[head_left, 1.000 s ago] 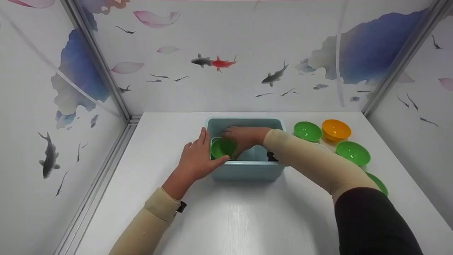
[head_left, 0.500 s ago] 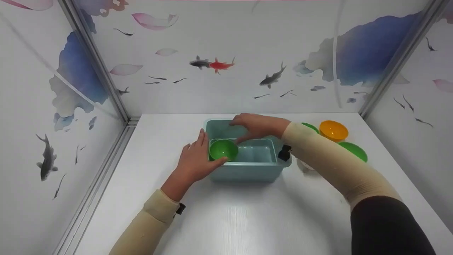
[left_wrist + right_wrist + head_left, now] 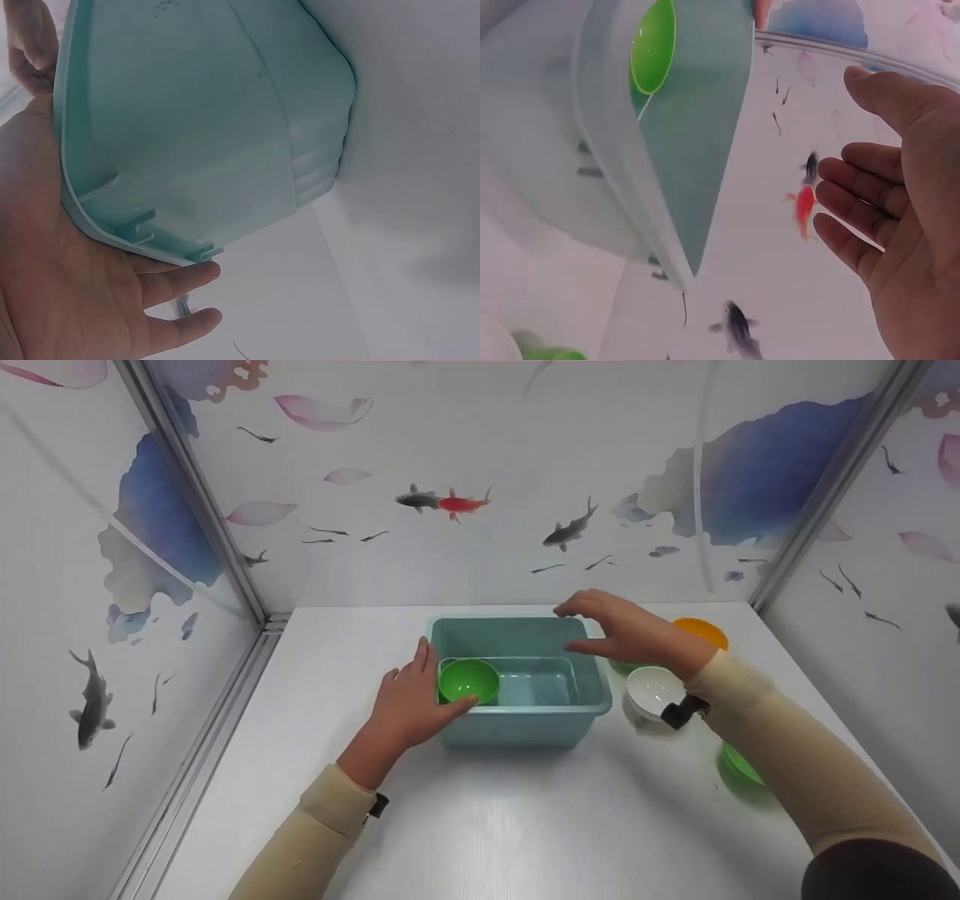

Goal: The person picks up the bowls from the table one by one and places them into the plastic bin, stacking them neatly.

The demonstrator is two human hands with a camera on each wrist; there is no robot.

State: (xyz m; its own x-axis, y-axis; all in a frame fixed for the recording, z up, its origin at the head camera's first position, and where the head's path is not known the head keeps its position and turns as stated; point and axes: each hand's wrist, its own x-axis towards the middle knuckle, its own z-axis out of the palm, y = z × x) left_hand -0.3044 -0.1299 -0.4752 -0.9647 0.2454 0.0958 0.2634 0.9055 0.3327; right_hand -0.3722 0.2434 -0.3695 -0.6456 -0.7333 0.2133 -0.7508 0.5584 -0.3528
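The white bowl [image 3: 648,688] seems light and stiff, best rim-pinched; right hand [image 3: 622,630] empty, left hand [image 3: 407,701] touches bin [image 3: 521,729], ungrasping

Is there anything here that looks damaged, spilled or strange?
Nothing looks spilled or broken. Only small dark marks on the outside of the bin look odd against its plain wall; dirt or scuffs, I cannot tell.

Walled booth [image 3: 45,570]: worktop [image 3: 480,832] at 6 o'clock, fish-printed panels [image 3: 465,442] at 9, 12, 3, metal posts [image 3: 191,484] at 10, 2.
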